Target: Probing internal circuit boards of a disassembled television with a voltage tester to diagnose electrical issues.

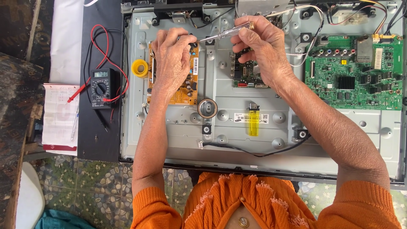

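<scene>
An opened flat screen lies back-up, showing its grey metal chassis (237, 106). My right hand (260, 51) grips a clear-handled screwdriver (227, 33) whose tip points left toward the top right corner of an orange circuit board (186, 91). My left hand (171, 59) rests curled over that orange board, fingertips near the screwdriver tip. It is unclear whether the left fingers pinch anything. A small green board (246, 74) sits partly under my right hand.
A large green main board (354, 72) sits at the right. A yellow lighter (253, 123) and a round tape roll (207, 108) lie on the chassis. A black multimeter (101, 87) with red and black leads, a yellow solder spool (139, 68) and a notepad (59, 116) lie left.
</scene>
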